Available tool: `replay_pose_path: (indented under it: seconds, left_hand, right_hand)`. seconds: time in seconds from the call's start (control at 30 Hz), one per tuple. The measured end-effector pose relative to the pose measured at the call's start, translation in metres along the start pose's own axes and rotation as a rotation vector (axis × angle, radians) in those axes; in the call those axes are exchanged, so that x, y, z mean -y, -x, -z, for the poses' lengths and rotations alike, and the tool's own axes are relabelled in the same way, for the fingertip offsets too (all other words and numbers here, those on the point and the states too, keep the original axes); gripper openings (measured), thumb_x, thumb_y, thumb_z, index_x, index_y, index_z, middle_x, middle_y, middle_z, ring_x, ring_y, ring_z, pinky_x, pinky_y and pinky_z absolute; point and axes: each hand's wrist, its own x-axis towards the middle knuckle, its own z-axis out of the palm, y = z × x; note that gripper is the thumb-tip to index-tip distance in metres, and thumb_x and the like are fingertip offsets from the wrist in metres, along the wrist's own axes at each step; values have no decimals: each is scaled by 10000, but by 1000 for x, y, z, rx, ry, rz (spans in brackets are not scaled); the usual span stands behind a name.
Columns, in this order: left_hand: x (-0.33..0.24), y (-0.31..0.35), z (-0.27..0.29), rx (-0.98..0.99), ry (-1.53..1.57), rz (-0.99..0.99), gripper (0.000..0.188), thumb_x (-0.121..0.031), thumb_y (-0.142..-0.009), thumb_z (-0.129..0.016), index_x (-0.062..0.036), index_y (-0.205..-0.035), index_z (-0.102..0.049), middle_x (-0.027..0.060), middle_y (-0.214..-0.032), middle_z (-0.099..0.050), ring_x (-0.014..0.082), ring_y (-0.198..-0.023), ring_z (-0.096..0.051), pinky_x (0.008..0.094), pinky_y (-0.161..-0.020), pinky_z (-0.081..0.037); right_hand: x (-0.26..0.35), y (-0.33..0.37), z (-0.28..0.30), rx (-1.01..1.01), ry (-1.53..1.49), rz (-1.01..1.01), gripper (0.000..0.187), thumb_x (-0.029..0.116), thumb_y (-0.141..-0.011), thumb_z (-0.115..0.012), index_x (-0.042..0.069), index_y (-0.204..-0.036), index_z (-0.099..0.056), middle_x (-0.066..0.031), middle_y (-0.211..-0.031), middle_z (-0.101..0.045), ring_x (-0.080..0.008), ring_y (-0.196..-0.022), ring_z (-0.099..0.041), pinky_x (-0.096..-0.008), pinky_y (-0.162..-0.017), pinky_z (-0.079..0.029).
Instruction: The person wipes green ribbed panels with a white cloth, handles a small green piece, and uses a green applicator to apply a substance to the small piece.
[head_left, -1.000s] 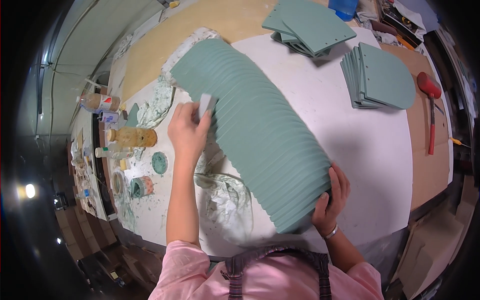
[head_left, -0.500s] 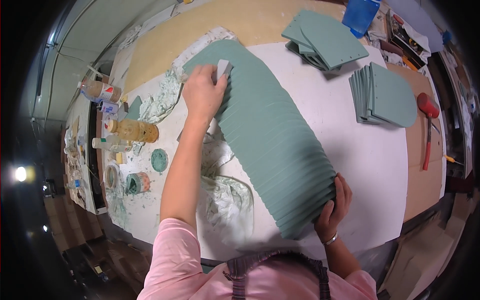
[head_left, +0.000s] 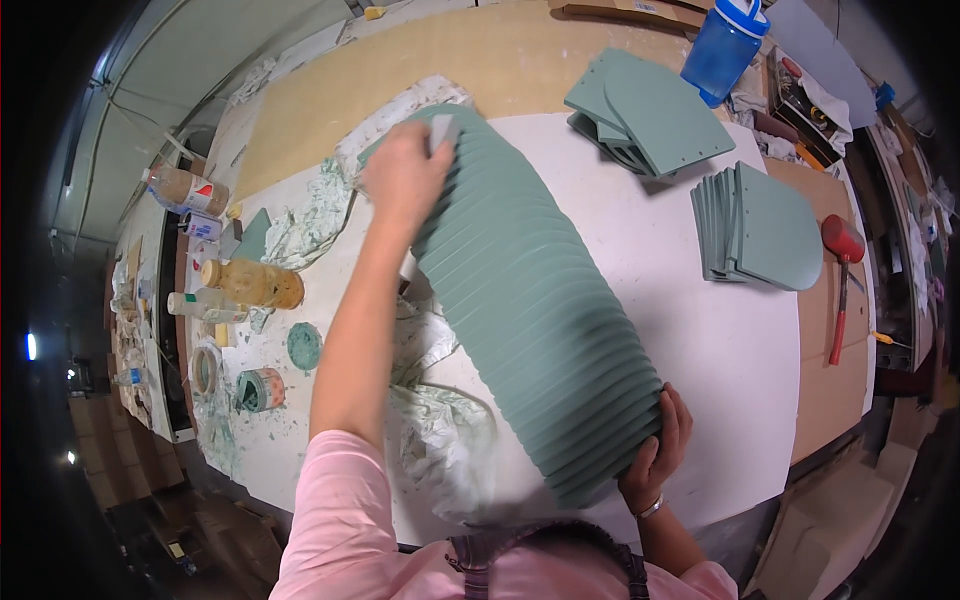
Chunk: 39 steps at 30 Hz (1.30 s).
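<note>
A long row of overlapping green panels [head_left: 530,290] with rounded edges lies slantwise across the white-covered table. My left hand [head_left: 405,175], a little smeared by motion, is closed on a small light grey block [head_left: 443,130] at the far end of the row. The block rests against the panel edges; its kind is not clear. At the near right end, my right hand [head_left: 660,445] has its fingers round the side of the last panels. Beneath the row's left side lies a crumpled, green-stained white cloth [head_left: 440,440].
Two more stacks of green panels, one fanned [head_left: 655,110] and one leaning [head_left: 770,225], sit at right. Beyond them are a red mallet [head_left: 843,240] and a blue jug [head_left: 722,50]. Bottles [head_left: 255,284], an open pot of green paste [head_left: 262,390] and tape [head_left: 205,370] stand at left.
My left hand has slid the grey block farther along the row, toward its far end. My right hand keeps its hold. The whole view has shifted slightly.
</note>
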Motion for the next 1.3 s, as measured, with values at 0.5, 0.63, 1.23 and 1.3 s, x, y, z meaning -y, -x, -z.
replay_pose_path:
  seconds: [0.5,0.63,1.23,1.3]
  left_hand:
    - [-16,-29,-20,81,-103,-119,293,-336,-838,-742,-54,-894,-688,160,-961,-699,369,-888,-695,493,-770,-547]
    - [43,-20,7,55,-139,119,292,-331,-835,-733,-49,-909,-710,154,-941,-710,366,-853,-696,476,-753,-542]
    - [184,175,148,-45,14,479,237,-179,-821,-793,-63,-1015,-722,89,-825,-727,218,-719,-685,345,-705,-531]
    - [195,202,167,-45,-67,570,211,-166,-820,-795,-47,-936,-665,63,-761,-673,208,-666,-622,343,-671,-509]
  right_hand:
    - [-2,0,1,-23,-11,-29,532,183,-903,-440,-72,-1351,-570,-265,-1396,-579,-433,-1259,-539,-519,-1093,-375]
    - [-3,0,3,-22,21,1,529,242,-982,-414,-92,-1362,-566,-278,-1394,-573,-424,-1273,-540,-496,-1104,-398]
    - [3,2,-3,-18,-22,4,534,261,-1051,-362,-94,-1424,-503,-247,-1452,-537,-379,-1319,-509,-461,-1120,-378]
    - [2,3,-6,-9,-46,14,531,254,-1057,-358,-94,-1435,-492,-239,-1469,-523,-361,-1317,-513,-450,-1124,-377]
